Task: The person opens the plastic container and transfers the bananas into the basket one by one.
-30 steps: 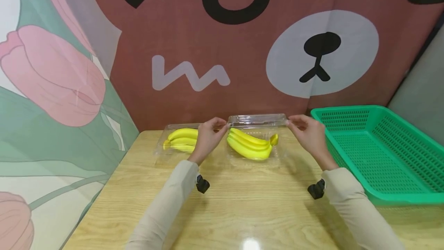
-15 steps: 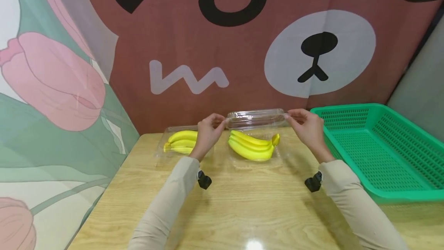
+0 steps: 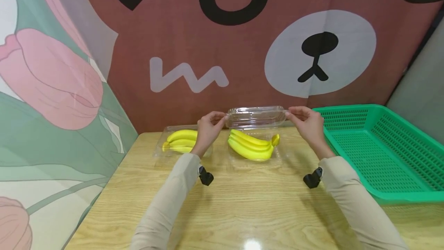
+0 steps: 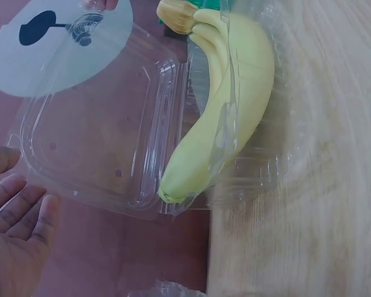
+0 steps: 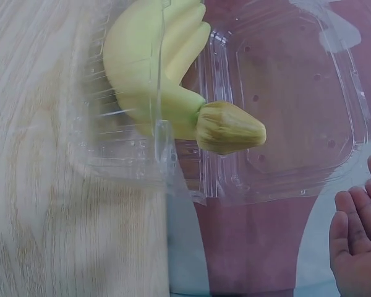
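Observation:
A clear plastic clamshell box holds a bunch of bananas in its base, with its hinged lid raised at the back. My left hand pinches the lid's left edge between thumb and fingers. At the opposite edge, my right hand pinches the lid the same way. Seen from the left wrist, the lid stands swung away from the bananas. The right wrist view has the brown stem end by the hinge. To the left, a second clear box with bananas is partly hidden behind my left hand.
A green perforated plastic basket stands at the right of the wooden table. Right behind the table's far edge hangs a printed cloth with a bear face. A flower-patterned cloth is on the left.
The lid has tilted further up and back over the last second. Both hands have risen slightly with it, keeping their pinch. The bananas and basket stay put.

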Demonstrator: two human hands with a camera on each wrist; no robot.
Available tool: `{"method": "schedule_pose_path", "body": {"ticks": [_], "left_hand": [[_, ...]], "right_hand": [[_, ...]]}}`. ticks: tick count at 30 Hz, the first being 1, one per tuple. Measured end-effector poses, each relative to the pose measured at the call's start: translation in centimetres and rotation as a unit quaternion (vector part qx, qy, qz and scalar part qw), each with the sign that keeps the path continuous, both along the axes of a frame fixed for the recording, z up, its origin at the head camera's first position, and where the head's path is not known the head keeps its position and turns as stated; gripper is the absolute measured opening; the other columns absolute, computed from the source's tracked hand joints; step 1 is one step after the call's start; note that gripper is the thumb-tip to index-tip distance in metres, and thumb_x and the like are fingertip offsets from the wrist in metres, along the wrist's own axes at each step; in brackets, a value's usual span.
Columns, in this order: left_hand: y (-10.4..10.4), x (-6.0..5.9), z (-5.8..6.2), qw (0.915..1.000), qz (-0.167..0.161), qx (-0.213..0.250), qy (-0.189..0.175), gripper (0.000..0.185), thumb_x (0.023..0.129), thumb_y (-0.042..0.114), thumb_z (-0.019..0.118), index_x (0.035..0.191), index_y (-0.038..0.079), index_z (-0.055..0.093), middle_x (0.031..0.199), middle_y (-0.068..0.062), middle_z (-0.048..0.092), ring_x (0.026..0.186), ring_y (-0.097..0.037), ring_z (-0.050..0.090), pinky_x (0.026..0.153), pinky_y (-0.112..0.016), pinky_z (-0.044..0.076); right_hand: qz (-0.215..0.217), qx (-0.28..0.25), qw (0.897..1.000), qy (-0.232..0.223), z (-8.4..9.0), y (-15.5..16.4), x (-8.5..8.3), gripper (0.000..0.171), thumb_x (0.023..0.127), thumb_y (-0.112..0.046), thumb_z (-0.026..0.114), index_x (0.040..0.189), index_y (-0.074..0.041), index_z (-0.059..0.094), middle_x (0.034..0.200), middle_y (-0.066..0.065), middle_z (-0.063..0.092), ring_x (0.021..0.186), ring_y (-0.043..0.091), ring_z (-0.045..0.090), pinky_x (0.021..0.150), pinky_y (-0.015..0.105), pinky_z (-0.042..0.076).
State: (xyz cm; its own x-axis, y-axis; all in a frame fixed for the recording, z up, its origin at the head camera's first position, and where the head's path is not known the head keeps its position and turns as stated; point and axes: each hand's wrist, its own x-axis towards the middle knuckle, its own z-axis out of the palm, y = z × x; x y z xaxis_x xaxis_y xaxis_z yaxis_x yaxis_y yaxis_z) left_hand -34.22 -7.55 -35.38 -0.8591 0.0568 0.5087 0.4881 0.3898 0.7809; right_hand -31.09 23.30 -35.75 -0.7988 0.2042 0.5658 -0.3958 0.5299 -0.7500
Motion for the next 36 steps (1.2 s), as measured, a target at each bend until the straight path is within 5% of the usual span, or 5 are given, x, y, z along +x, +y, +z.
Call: {"method": "schedule_pose_path", "body": {"ticks": [7, 13, 21, 26, 36], "left_hand": [[0.2, -0.6, -0.5, 0.9988, 0.016, 0.035, -0.031, 0.018, 0.089, 0.018, 0.072, 0.102, 0.005, 0.074, 0.098, -0.006, 0.072, 0.089, -0.017, 0.069, 0.074, -0.028, 0.055], [0.5, -1.3, -0.9, 0.9911, 0.017, 0.064, -0.116, 0.023, 0.089, 0.017, 0.073, 0.108, 0.004, 0.072, 0.103, -0.008, 0.070, 0.096, -0.021, 0.065, 0.078, -0.032, 0.054], [1.2, -1.8, -1.5, 0.9604, -0.016, 0.182, -0.210, 0.032, 0.090, 0.014, 0.070, 0.117, -0.003, 0.066, 0.116, -0.015, 0.064, 0.109, -0.033, 0.060, 0.094, -0.044, 0.048], [1.4, -2.2, -1.9, 0.9358, -0.034, 0.253, -0.243, 0.035, 0.092, 0.009, 0.065, 0.121, -0.009, 0.061, 0.126, -0.021, 0.057, 0.116, -0.032, 0.056, 0.099, -0.043, 0.044], [2.2, -2.8, -2.8, 0.9278, -0.046, 0.209, -0.306, 0.045, 0.095, 0.019, 0.063, 0.129, -0.008, 0.055, 0.139, -0.019, 0.048, 0.127, -0.037, 0.045, 0.104, -0.041, 0.040]], "right_hand": [[0.019, -0.032, 0.999, -0.025, 0.0, -0.1, -0.2, 0.039, 0.091, -0.029, 0.070, 0.117, 0.000, 0.067, 0.112, 0.017, 0.067, 0.090, 0.000, 0.060, 0.075, 0.014, 0.048], [0.025, -0.053, 0.997, -0.045, -0.3, -0.2, -0.7, 0.039, 0.090, -0.026, 0.071, 0.119, -0.001, 0.066, 0.114, 0.017, 0.067, 0.092, 0.001, 0.060, 0.077, 0.015, 0.049], [0.024, -0.059, 0.996, -0.066, -0.9, -0.2, -1.3, 0.038, 0.091, -0.025, 0.070, 0.118, 0.001, 0.066, 0.113, 0.019, 0.066, 0.089, -0.001, 0.059, 0.074, 0.013, 0.049], [0.014, -0.038, 0.993, -0.110, -1.6, -0.2, -1.9, 0.041, 0.092, -0.032, 0.068, 0.116, 0.002, 0.067, 0.112, 0.020, 0.067, 0.097, 0.019, 0.063, 0.070, 0.016, 0.048], [0.013, 0.006, 0.983, -0.182, -3.4, 0.0, -2.7, 0.042, 0.097, -0.033, 0.061, 0.115, 0.005, 0.065, 0.114, 0.024, 0.064, 0.100, 0.034, 0.058, 0.076, 0.038, 0.047]]}}
